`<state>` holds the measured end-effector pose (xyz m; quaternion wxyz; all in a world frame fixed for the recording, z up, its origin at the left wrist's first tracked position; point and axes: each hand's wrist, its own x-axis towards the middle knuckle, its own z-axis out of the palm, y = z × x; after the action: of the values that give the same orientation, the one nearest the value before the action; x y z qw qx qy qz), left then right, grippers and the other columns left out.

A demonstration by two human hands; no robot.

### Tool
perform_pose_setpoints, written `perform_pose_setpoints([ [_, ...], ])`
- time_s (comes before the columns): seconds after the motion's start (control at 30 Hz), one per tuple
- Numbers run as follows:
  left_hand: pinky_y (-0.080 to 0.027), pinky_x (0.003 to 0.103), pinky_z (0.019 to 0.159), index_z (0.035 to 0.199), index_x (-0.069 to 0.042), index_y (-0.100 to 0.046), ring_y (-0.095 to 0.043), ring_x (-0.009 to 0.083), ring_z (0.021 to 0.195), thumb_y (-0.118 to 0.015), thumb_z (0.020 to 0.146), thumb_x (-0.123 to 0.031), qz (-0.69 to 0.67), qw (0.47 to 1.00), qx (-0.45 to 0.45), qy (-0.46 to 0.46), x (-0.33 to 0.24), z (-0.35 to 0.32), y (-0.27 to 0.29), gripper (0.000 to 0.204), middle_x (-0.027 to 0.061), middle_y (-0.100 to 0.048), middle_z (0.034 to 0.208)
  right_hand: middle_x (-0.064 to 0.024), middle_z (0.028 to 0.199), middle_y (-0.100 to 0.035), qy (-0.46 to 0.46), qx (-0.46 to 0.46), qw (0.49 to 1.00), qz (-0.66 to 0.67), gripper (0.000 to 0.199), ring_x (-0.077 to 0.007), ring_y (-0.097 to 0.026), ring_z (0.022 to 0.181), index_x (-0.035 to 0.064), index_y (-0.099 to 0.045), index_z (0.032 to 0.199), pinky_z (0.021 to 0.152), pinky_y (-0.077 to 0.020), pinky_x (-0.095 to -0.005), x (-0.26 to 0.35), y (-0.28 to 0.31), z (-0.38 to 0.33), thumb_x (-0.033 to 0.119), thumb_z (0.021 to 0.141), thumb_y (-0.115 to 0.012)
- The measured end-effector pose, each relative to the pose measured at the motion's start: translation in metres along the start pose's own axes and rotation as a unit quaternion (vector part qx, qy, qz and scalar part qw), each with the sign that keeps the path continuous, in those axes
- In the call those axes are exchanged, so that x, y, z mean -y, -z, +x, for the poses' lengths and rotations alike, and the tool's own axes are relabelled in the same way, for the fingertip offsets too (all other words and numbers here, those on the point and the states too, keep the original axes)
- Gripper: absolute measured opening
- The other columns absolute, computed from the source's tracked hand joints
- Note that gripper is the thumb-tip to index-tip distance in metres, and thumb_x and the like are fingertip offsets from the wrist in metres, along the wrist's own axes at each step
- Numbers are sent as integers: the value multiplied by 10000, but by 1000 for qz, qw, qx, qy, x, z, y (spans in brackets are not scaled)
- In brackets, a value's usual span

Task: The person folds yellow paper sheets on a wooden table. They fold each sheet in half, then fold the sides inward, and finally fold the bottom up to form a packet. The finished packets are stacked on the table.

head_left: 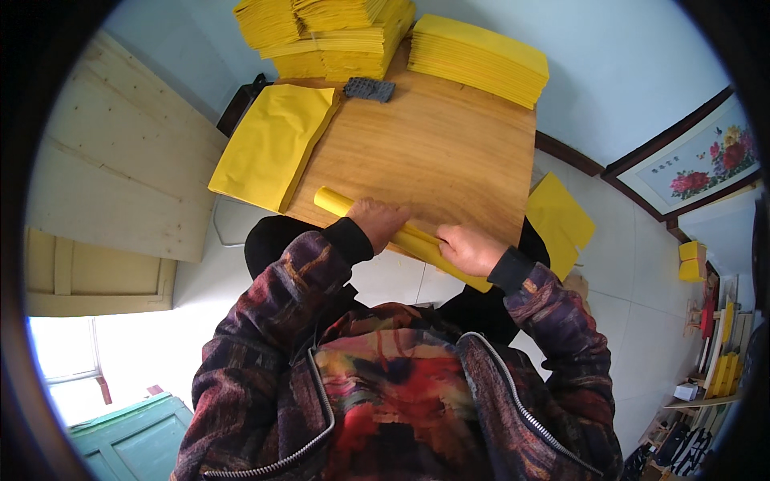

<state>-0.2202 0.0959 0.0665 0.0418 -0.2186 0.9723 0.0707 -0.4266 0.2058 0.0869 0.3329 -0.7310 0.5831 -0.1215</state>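
Both hands work at the front edge of the wooden table. A tube of rolled yellow paper slants across that edge, its left end farther from me and its right end nearer. My left hand is closed over the roll left of its middle. Toward the lower right, my right hand grips the same roll with curled fingers. The palms hide parts of the paper. Left of the roll lies a stack of flat yellow paper sheets, slightly wrinkled on top.
Tall piles of folded yellow paper stand at the table's back left, another stack at the back right. Between them sits a dark grey textured block. Yellow sheets lie beyond the right edge. A framed flower picture leans farther right.
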Motion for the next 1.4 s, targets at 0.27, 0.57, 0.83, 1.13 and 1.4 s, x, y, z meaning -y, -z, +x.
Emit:
perform_pose_setpoints([
  [0.27, -488, 471, 716, 1012, -95, -492, -644, 359, 838, -652, 760, -134, -30, 999, -26, 7, -4, 4, 5, 301, 139, -638, 842, -268, 854, -633, -2, 0, 1000, -29, 196, -436, -608, 824, -39, -614, 908, 713, -486, -485, -1, 3, 7, 94, 785, -540],
  [0.57, -494, 474, 697, 1012, -97, -489, -659, 362, 811, -681, 792, -260, -36, 999, 0, 14, -2, 16, 5, 334, 145, -664, 804, -264, 864, -637, -21, 5, 999, -37, 179, -441, -606, 860, -28, -619, 910, 744, -481, -496, 3, 14, 13, 64, 771, -552],
  [0.83, -495, 482, 663, 1001, -108, -506, -656, 360, 800, -660, 798, -235, -28, 999, -5, 28, -6, 17, 1, 285, 140, -652, 790, -262, 861, -639, -35, -16, 998, -41, 141, -440, -604, 869, -24, -616, 887, 760, -469, -511, 7, 10, 13, 54, 778, -572],
  [1.13, -468, 445, 828, 1107, -140, -524, -616, 303, 1000, -648, 779, -159, 1, 997, -53, 51, -11, 18, 1, 350, 103, -616, 1088, -219, 714, -634, -46, -92, 978, -183, 83, -409, -626, 708, 30, -593, 800, 624, -482, -515, -1, 10, 24, 110, 817, -589],
  [1.4, -199, 507, 1138, 1434, -212, -371, -244, 288, 1418, -551, 829, -100, 30, 984, -173, 8, -21, -1, -12, 641, 70, -330, 1496, -203, 764, -654, -75, -91, 961, -252, 66, -401, -644, 734, 41, -614, 838, 633, -510, -489, -23, 38, 43, 50, 809, -556],
])
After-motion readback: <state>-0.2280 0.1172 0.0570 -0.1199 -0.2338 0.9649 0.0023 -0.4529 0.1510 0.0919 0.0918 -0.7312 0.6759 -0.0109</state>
